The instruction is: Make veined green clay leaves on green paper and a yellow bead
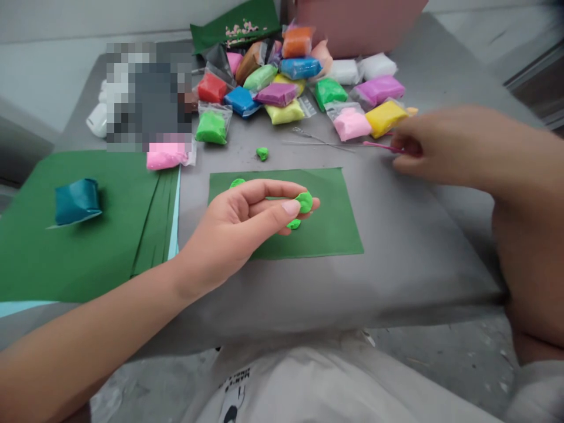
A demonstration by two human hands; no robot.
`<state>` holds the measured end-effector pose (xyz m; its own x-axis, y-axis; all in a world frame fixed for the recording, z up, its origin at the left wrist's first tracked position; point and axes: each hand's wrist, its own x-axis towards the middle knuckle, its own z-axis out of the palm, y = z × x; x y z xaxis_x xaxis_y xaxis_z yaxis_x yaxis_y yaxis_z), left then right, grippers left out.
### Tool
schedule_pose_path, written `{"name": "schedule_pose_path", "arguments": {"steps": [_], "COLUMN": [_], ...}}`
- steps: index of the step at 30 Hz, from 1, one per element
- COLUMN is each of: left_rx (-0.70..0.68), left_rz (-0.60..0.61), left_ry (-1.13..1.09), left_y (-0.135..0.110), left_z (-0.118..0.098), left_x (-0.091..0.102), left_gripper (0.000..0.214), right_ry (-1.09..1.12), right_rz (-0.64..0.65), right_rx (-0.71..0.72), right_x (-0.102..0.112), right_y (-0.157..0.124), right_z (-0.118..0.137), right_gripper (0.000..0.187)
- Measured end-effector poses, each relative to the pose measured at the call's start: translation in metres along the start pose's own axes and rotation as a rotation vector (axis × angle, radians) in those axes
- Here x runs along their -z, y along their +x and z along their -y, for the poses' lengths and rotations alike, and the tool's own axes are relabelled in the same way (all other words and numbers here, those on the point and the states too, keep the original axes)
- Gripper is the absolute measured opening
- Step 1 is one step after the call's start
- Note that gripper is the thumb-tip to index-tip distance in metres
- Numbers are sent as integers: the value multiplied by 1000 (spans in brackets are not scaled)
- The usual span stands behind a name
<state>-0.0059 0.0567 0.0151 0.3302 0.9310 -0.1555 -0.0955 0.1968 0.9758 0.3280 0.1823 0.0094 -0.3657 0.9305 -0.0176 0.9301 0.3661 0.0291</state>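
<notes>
Pinching a flattened green clay piece between thumb and fingertips, our left hand hovers over the small green sheet. Our right hand, blurred, seems closed on a thin pink tool beside the clay packets.

We see soft, even light on the tabletop, faint shadows, motion blur on the right hand, and stretched edges.

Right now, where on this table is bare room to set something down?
Bare grey table lies right of the small green sheet, nearer than the right hand gripping a pink stick, and along the near edge. Clay packets crowd the far side; large green paper covers the left; the left hand pinches green clay.
</notes>
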Motion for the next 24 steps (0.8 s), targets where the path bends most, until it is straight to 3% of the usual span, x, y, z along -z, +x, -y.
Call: {"name": "schedule_pose_path", "arguments": {"steps": [3, 5, 8, 11, 20, 24], "left_rx": [9, 22, 29, 5, -19, -13], "left_rz": [-12, -28, -30, -25, -8, -18], "left_ry": [5, 21, 80, 124, 195, 190], "left_y": [-1, -2, -3, -4, -4, -5], "left_z": [-2, -4, -6, -5, 0, 0], "left_x": [-3, -6, -10, -11, -10, -10], "left_gripper": [22, 24, 32, 37, 39, 37], "right_ry": [282, 513, 817, 967, 1050, 1036], "right_rz": [-240, -290, -268, -260, -89, -101], "right_rx": [295, 450, 433, 440, 421, 389], "right_x": [0, 3, 9, 12, 8, 12], "right_y": [-13, -22, -37, -46, -44, -43], "right_z": [33, 59, 93, 111, 113, 111], "right_gripper": [17, 19, 18, 13, 10, 11]}}
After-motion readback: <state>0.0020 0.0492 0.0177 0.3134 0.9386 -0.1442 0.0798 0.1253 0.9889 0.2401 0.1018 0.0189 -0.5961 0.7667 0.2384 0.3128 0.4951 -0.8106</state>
